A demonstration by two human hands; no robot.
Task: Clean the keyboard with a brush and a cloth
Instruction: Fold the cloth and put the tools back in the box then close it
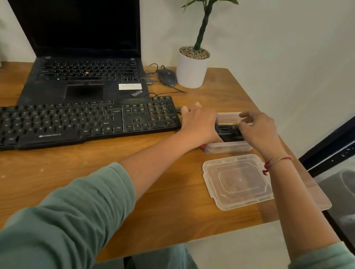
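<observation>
A black Zebronics keyboard lies on the wooden desk in front of a laptop. To its right stands an open clear plastic box with black items and a thin yellow handle inside. My left hand grips the box's left wall, between the keyboard and the box. My right hand reaches into the box from the right, its fingertips pinching the end of the yellow handle. What the handle belongs to is hidden. No cloth is visible.
The box's clear lid lies near the desk's front right corner. A black laptop stands open behind the keyboard. A mouse with cables and a white plant pot sit at the back. The desk edge runs close on the right.
</observation>
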